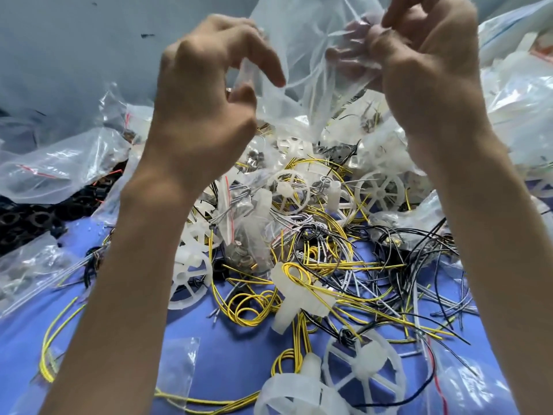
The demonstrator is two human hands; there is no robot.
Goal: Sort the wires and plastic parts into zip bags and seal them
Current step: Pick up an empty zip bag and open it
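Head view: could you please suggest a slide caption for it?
Left hand and right hand hold a clear bag above tangled wires and white plastic wheels.

Small-parts packing bench in a workshop: a blue table cover (233, 354) lies heaped with loose yellow wires (248, 310), black wires (419, 250) and white plastic wheels (363, 365). Zip bags (45, 172) with red seal lines, some filled, are piled round the heap beside a mass of black rings (33, 217). Above it, a person's left hand (206, 94) and right hand (425, 70) pinch a clear bag (305, 55).
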